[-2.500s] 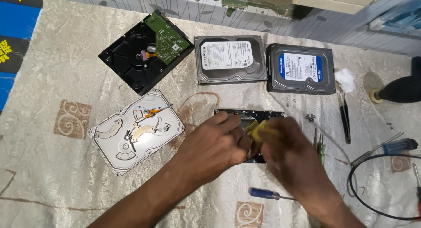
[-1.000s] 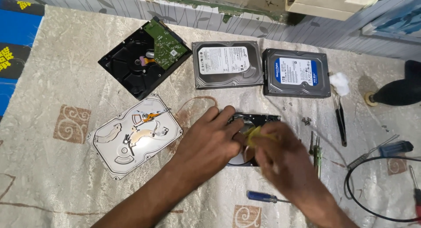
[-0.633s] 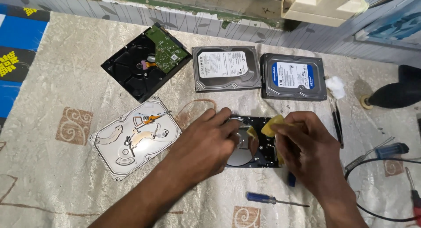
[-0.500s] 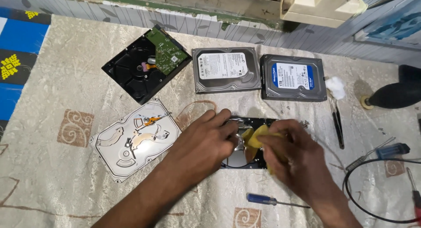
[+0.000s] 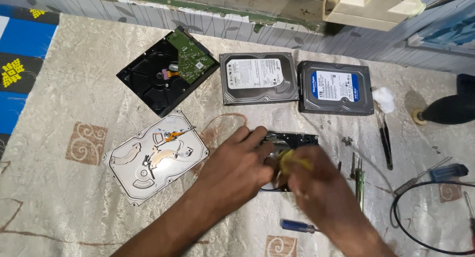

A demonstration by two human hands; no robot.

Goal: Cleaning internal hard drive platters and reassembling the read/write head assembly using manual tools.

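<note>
Cloth-covered surface (image 5: 74, 89) mid-job: your left hand (image 5: 235, 170) lies spread, steadying the opened hard drive (image 5: 292, 140); your right hand (image 5: 316, 185) pinches a yellow cloth (image 5: 292, 160) on its platter. Two sealed drives (image 5: 259, 78) wait near the far edge.

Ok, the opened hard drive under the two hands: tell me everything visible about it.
The opened hard drive lies flat on the beige patterned cloth, mostly hidden by both hands. Its dark metal frame shows along the far edge, with a shiny silvery platter just visible between the hands. The left hand rests on its left side, fingers over the far edge. The right hand, blurred, presses a yellow cloth onto the platter. Its cover is off.
</note>
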